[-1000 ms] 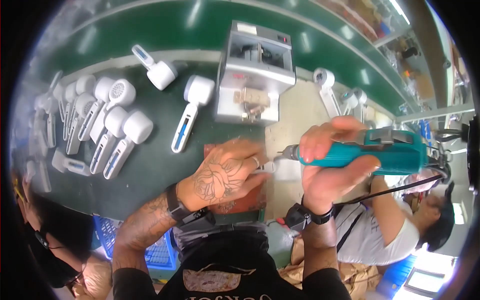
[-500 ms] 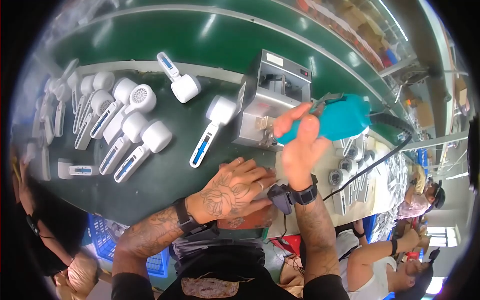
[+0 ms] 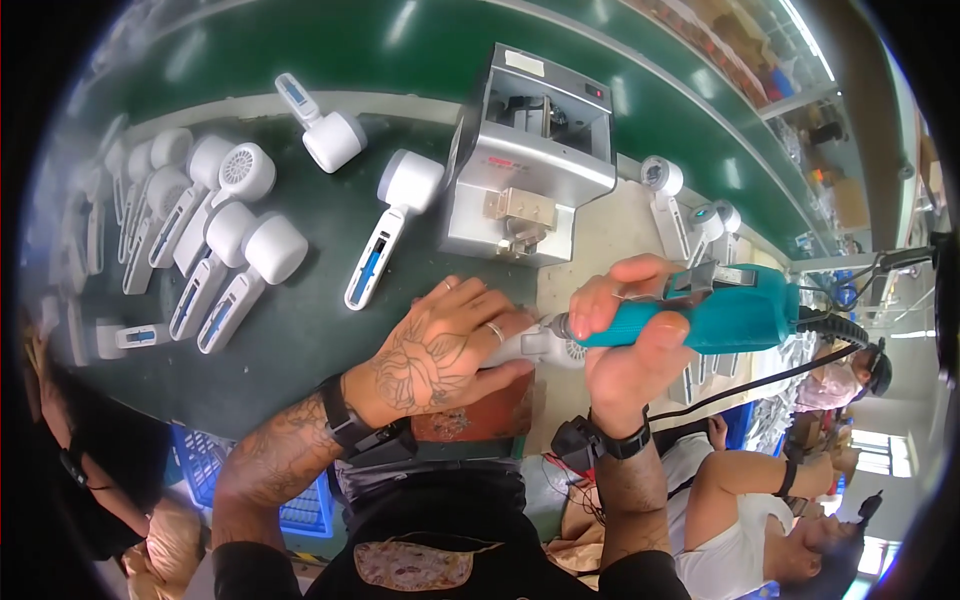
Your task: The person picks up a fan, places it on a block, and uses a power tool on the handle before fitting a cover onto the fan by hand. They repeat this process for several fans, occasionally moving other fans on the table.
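My left hand [image 3: 435, 350] is closed round a white handheld fan [image 3: 543, 346], holding it over a reddish-brown block [image 3: 478, 416] at the table's front edge. The hand covers most of the fan's handle. In my right hand [image 3: 632, 365] is a teal electric screwdriver [image 3: 745, 312], gripped level with its nose pointing left. That nose meets the held fan where handle and round head join; whether the bit touches a screw is too small to tell. A silver screw feeder [image 3: 520, 165] stands just beyond both hands.
Several white fans [image 3: 272, 250] with blue strips in their handles lie at left; another fan [image 3: 410, 180] lies beside the feeder. More fans [image 3: 662, 176] rest at right. A black cord [image 3: 740, 393] trails from the screwdriver. Co-workers sit on both sides, near a blue crate [image 3: 305, 505].
My right hand has brought the screwdriver down from beside the feeder to the fan in my left hand. The whole view has shifted, so the feeder and fans appear higher and farther left.
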The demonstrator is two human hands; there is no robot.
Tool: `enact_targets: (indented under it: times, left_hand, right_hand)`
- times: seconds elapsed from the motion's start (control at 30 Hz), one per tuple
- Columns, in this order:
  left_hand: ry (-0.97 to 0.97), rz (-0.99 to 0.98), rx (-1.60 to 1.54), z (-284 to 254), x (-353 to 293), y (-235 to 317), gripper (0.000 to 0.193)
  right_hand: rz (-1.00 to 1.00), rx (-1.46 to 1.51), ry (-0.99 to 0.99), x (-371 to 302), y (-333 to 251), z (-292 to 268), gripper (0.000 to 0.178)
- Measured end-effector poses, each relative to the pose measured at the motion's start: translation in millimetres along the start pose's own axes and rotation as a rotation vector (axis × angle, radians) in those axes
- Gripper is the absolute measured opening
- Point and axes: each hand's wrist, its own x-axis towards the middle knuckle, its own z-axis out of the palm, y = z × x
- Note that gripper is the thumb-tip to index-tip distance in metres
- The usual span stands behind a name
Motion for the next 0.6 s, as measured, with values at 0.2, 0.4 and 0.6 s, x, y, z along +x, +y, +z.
enact_targets:
  times: [0.2,0.4,0.6]
  left_hand:
    - [-0.01,-0.02,-0.011,1.8,0.0,1.0,0.041]
    - [-0.05,-0.021,0.04,-3.0,4.3,5.6,0.039]
    - [-0.073,-0.009,0.041,-5.2,3.4,1.1,0.037]
  right_hand:
    - [-0.005,0.025,-0.011,-6.1,9.3,-2.2,0.068]
    - [0.036,0.14,-0.048,-4.9,20.9,-6.7,0.056]
    - [0.028,0.085,-0.034,-6.7,18.8,-0.8,0.055]
